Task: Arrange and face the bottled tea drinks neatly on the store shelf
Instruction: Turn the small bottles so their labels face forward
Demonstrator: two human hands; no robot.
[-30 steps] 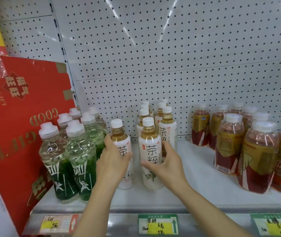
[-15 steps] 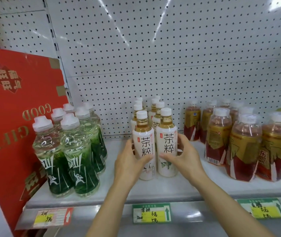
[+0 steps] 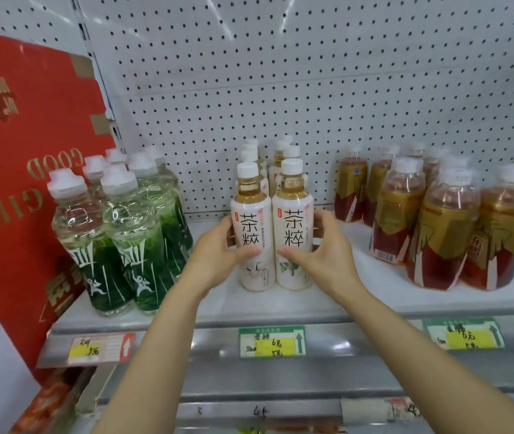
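Tea bottles (image 3: 272,211), white-labelled, stand mid-shelf in two rows running from near to far. Left hand (image 3: 218,255) curls round the left front bottle (image 3: 252,233), thumb across its label; right hand (image 3: 324,255) curls round the right front bottle (image 3: 293,227) the same way. Both are upright, touching side by side, labels facing out toward the near edge of the shelf (image 3: 312,305) — probably gripped as a pair to square the two row fronts together and level them, judging by the hold.

Counts: about four caps in each white row, so roughly eight; the far ones overlap, exact number unclear. Green bottles (image 3: 124,233) at left: at least six caps. Red-and-gold bottles (image 3: 443,220) at right: at least seven, far ones blurred. Three price tags (image 3: 272,341) on the shelf rail. One red carton (image 3: 14,170) leans at far left, touching the green group.
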